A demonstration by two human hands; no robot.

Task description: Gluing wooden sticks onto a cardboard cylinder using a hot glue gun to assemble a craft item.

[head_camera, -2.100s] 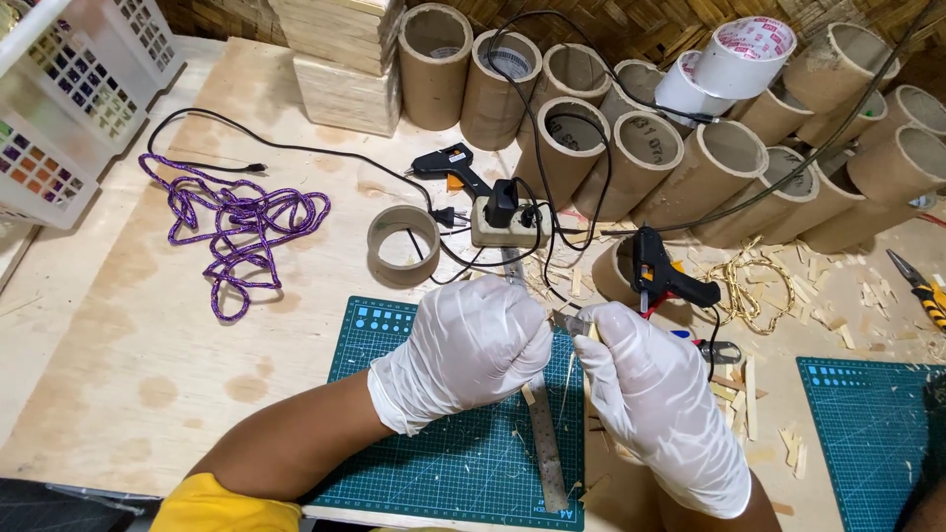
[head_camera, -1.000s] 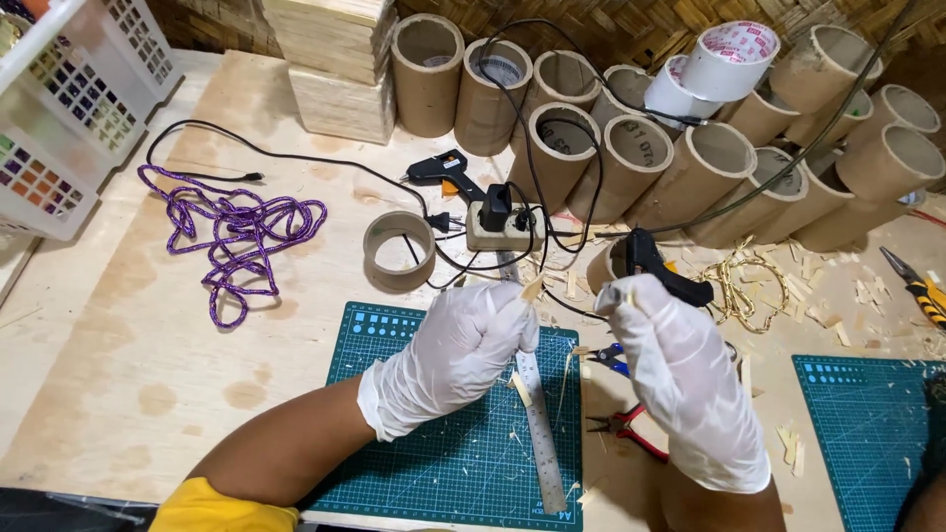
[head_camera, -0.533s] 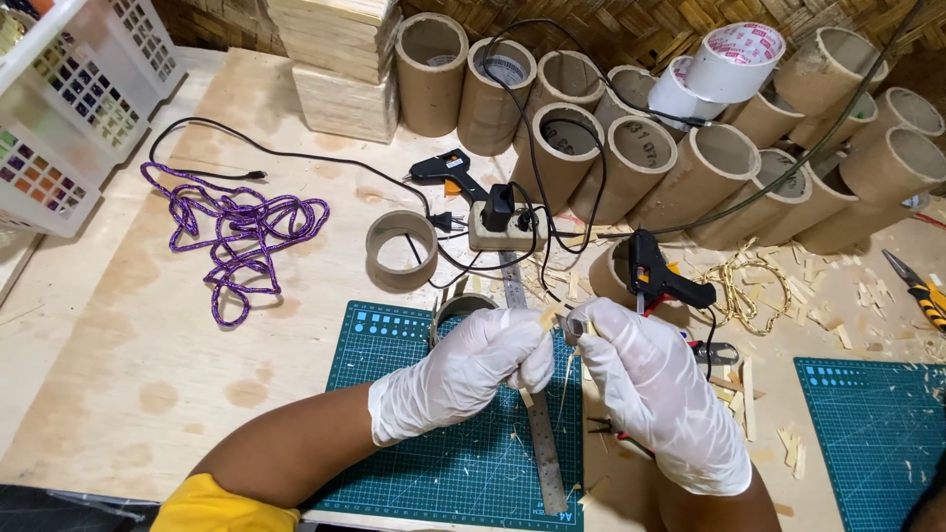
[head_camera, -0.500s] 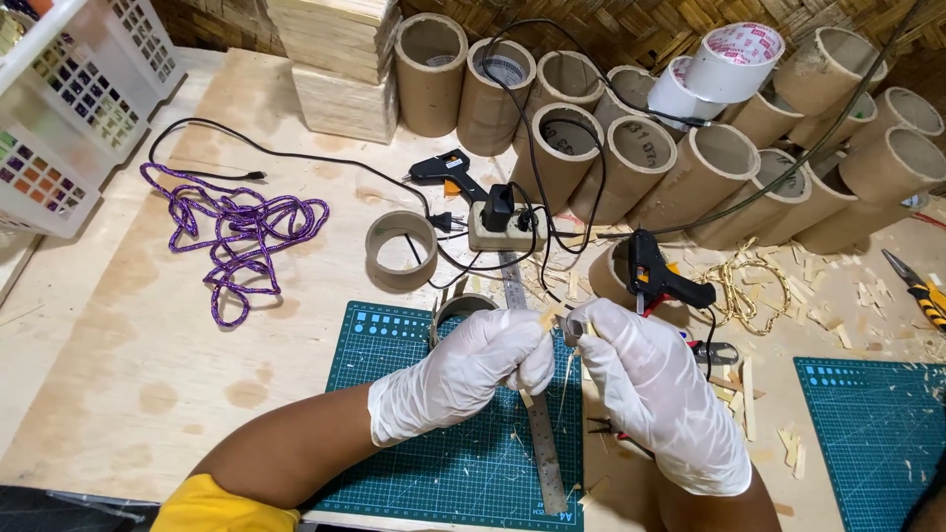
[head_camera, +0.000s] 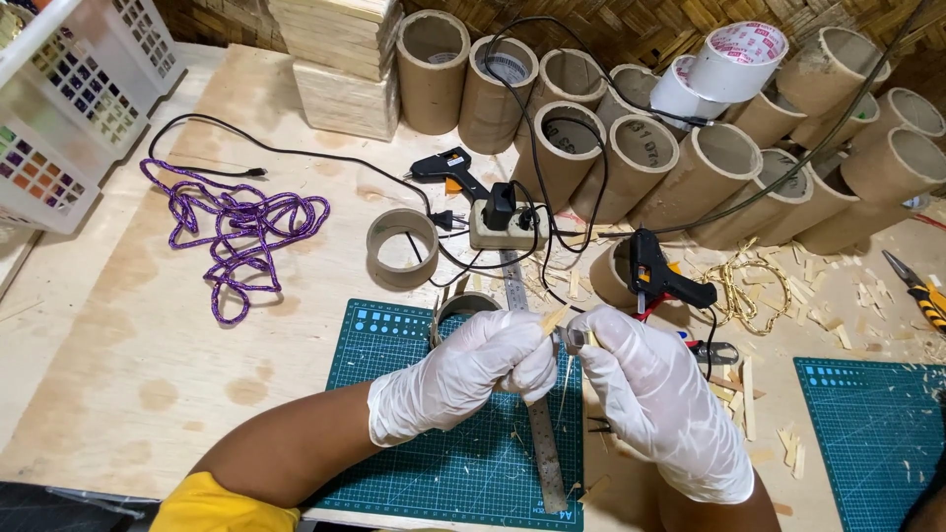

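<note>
Both hands wear white gloves and meet above a green cutting mat (head_camera: pixel 424 453). My left hand (head_camera: pixel 471 372) pinches a thin pale wooden sliver (head_camera: pixel 552 320) at its fingertips. My right hand (head_camera: pixel 658 394) is closed on a small grey metal tool (head_camera: pixel 570 340) held against that sliver; thin splints hang down below it. A steel ruler (head_camera: pixel 540 433) lies on the mat under the hands. A short cardboard ring (head_camera: pixel 461 307) stands just behind my left hand.
A black glue gun (head_camera: pixel 658 278) rests right of the hands, another (head_camera: pixel 443 169) near a power strip (head_camera: pixel 505 229). Cardboard tubes (head_camera: pixel 631 158), tape rolls (head_camera: pixel 734 61), wooden blocks (head_camera: pixel 340 59) line the back. Purple rope (head_camera: pixel 241 227), white basket (head_camera: pixel 69 99) left; second mat (head_camera: pixel 877 433), wood scraps right.
My right hand had lifted away to the right a second ago; it has come back so both hands meet again over the mat. The sliver is held between them.
</note>
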